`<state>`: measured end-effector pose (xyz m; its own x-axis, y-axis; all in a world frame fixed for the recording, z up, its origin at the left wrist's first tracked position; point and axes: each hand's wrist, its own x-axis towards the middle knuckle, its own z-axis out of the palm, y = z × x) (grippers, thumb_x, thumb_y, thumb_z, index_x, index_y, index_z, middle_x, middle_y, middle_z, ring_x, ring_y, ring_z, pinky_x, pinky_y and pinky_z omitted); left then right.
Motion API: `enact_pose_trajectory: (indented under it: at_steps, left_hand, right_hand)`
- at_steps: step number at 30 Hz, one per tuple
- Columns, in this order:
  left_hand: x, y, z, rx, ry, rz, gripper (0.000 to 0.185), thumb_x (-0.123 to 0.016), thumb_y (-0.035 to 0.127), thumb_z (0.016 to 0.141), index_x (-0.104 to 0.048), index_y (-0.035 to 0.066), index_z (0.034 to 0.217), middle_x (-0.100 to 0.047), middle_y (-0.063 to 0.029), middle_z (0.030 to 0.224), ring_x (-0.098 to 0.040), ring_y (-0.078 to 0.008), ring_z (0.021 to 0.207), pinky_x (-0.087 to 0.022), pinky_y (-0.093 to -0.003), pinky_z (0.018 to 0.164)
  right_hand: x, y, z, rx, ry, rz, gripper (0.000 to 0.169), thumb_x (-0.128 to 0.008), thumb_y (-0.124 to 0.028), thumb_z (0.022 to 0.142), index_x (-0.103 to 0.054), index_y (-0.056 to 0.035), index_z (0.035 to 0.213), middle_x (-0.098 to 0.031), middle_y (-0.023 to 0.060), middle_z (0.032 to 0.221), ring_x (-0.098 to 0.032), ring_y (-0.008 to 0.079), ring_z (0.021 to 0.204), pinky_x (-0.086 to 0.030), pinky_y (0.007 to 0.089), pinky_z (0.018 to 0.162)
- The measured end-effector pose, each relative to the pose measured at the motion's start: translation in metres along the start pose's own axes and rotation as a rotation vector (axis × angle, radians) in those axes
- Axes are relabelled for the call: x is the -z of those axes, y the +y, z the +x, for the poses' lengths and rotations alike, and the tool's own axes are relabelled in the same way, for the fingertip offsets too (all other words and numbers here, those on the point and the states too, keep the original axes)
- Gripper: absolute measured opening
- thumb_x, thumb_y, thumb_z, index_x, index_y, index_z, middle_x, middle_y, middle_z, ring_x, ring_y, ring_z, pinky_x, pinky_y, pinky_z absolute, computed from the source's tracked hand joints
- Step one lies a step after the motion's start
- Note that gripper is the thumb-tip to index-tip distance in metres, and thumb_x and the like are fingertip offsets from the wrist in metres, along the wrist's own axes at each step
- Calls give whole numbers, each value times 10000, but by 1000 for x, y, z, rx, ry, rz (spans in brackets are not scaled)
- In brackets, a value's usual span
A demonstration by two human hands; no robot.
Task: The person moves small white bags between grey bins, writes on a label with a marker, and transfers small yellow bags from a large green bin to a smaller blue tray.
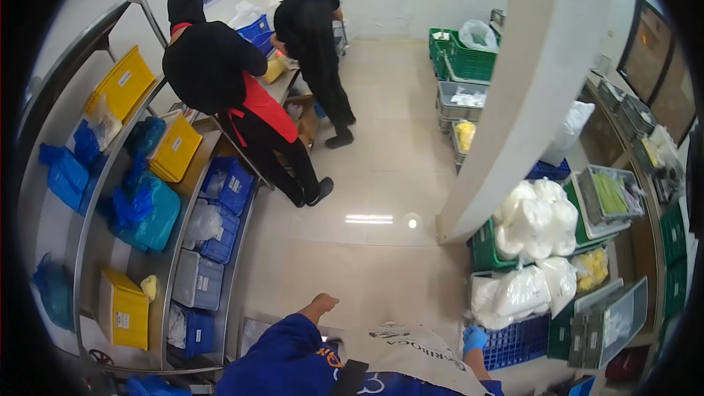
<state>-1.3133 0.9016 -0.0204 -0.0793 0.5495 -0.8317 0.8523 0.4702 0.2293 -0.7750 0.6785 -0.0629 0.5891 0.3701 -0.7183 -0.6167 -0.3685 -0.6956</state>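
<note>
My left hand, ungloved under a blue sleeve, is held out over the tiled floor. Nothing shows in it, and its fingers are too small to read. My right hand wears a blue glove. It is beside a blue plastic pallet and near the corner of a grey crate. Whether it touches or grips either one is unclear. White plastic bags fill that crate, and more full white bags are piled on a green crate behind it. A beige apron covers my front.
Metal shelving with yellow and blue bins lines the left. Two people in black stand at a back-left table. A white pillar rises right of the aisle. Stacked green crates and tilted grey crates stand along the right.
</note>
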Motion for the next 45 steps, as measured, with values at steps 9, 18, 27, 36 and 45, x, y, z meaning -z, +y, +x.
enact_pose_trajectory:
  at_steps: [9,18,27,36,45]
  left_hand:
    - [17,-22,79,285,-104,-511,387,-626,383,886,-638,56,1093,-667,-69,989,-634,-214,790,-489,-378,623]
    - [189,171,169,231,-21,-878,356,-597,295,918,-625,39,1165,-666,-85,1062,-636,-205,833,-485,-322,610]
    - [415,390,304,8,-72,-926,408,-581,264,948,-537,39,1284,-631,-118,1200,-630,-231,1033,-511,-365,836]
    - [609,604,550,-139,-523,-98,255,-553,267,927,-606,49,1049,-669,-64,1091,-638,-223,922,-520,-369,749]
    - [613,955,580,-477,-395,-12,209,-500,216,936,-582,60,1050,-632,-107,1032,-623,-208,785,-446,-289,508]
  right_hand:
    - [-189,-127,89,-136,-190,-253,185,-571,-193,946,-559,-77,803,-576,67,647,-549,192,516,-423,294,450]
    - [-476,-208,222,15,-635,-1588,290,-592,-292,860,-660,-43,729,-639,108,678,-588,218,563,-476,378,515]
    - [-758,-495,168,562,-783,-668,300,-618,-311,893,-700,-32,967,-701,144,899,-660,232,817,-517,356,785]
    - [-705,-528,242,556,-178,-843,300,-631,-330,877,-709,-62,987,-709,138,940,-677,268,866,-523,367,815]
    - [-678,-453,230,175,440,-182,370,-601,-365,829,-712,-39,963,-699,181,1009,-656,360,946,-503,459,851]
